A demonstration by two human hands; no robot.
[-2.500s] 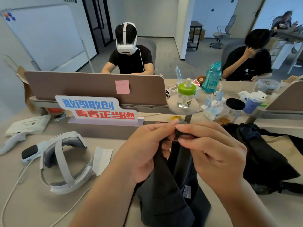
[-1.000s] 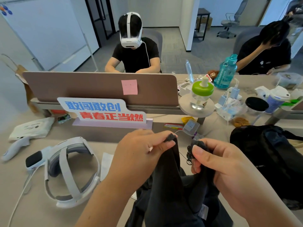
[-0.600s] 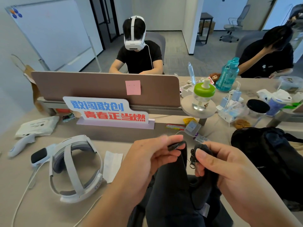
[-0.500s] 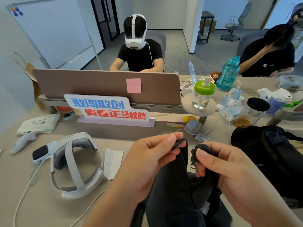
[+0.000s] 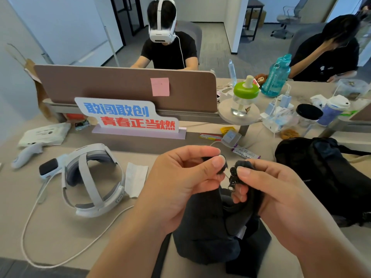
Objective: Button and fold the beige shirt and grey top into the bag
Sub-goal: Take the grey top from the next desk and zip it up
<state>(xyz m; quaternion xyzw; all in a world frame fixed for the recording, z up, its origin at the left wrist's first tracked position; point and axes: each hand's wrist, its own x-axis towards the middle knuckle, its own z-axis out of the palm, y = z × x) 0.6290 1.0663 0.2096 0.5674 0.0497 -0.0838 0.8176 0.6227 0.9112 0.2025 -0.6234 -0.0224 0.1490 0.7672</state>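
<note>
Beige desk [image 5: 60,227] spreads out under your hands, with an office beyond it. Your left hand [image 5: 180,183] and right hand [image 5: 277,197] are raised close together above the near edge, and between them they hold the grey top [image 5: 204,227]. It hangs down from your fingers in a dark bunch, and its lower folds rest on the desk below your wrists.

Your left hand pinches one edge of the cloth between thumb and forefinger. Your right hand grips the facing edge, fingers curled round it, and a small metal zip pull [image 5: 231,181] dangles just beside your right thumb. The two edges are near each other but apart.

To the right of your right hand sits the black bag [image 5: 321,173], slumped on the desk. To the left of your left hand lies a white headset [image 5: 94,179], and a white tissue [image 5: 136,179] lies between it and your left hand. Beyond your hands stands a sign [image 5: 126,115] with blue and red lettering, in front of a brown partition [image 5: 100,83] that bears a pink sticky note [image 5: 160,86].
</note>
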